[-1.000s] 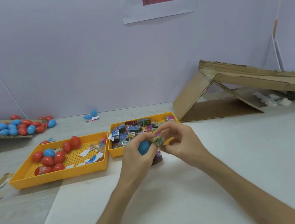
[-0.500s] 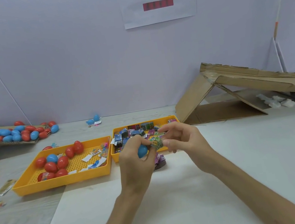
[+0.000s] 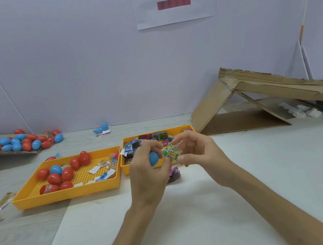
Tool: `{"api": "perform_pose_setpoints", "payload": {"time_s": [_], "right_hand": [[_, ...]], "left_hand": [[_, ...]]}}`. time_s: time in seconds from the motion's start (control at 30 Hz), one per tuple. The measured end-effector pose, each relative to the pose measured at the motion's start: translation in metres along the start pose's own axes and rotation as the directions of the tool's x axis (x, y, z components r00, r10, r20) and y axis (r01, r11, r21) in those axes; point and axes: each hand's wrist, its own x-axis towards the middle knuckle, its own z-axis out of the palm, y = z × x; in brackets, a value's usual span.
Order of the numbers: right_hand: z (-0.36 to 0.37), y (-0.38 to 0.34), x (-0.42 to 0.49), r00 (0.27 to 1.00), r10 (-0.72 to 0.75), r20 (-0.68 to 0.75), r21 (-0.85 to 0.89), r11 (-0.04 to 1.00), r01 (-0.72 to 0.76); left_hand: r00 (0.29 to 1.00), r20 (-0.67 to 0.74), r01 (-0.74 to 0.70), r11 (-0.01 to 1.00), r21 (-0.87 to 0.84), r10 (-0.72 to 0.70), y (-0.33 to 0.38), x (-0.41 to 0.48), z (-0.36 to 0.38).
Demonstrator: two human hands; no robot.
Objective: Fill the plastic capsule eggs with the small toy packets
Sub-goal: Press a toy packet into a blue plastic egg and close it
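Hands (image 3: 146, 174) (image 3: 203, 158) with egg (image 3: 153, 158) and packet (image 3: 173, 154) farther apart; white table (image 3: 253, 192), lilac wall (image 3: 83, 71).

Left hand (image 3: 146, 173) grips a blue capsule egg (image 3: 153, 158); right hand (image 3: 201, 154) pinches a green toy packet (image 3: 172, 154) beside it

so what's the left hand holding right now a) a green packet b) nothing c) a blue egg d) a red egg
c: the left hand grips a blue egg, while the right hand pinches the green packet.
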Motion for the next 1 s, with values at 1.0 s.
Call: {"api": "perform_pose_setpoints", "payload": {"time_s": [1.0], "right_hand": [[0.003, -0.003, -0.002, 0.985, 0.144, -0.093, 0.026, 0.990, -0.142]], "left_hand": [[0.745, 0.525, 0.654, 0.295, -0.696, -0.412, 0.006, 0.011, -0.010]]}}
